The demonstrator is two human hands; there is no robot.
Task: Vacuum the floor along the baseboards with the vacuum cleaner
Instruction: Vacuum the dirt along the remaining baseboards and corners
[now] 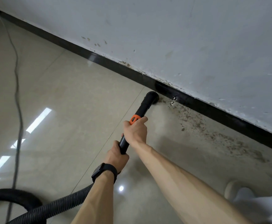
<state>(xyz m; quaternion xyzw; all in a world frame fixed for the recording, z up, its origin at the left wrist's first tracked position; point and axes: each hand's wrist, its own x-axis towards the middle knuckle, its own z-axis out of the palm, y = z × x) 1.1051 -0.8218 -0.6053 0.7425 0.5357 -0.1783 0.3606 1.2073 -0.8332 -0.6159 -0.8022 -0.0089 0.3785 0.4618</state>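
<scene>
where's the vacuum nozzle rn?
Head view, just right of centre: the nozzle is on the floor against the black baseboard, at the left end of the debris patch, ahead of the right hand.

Hose (pixel 54 206) partly off-frame; blurry shoe (pixel 233 188), perhaps.

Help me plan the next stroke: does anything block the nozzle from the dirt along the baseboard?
Nothing visible does. The nozzle sits at the baseboard, and the dirt starts right beside it, spreading to the right over open tile.
</scene>
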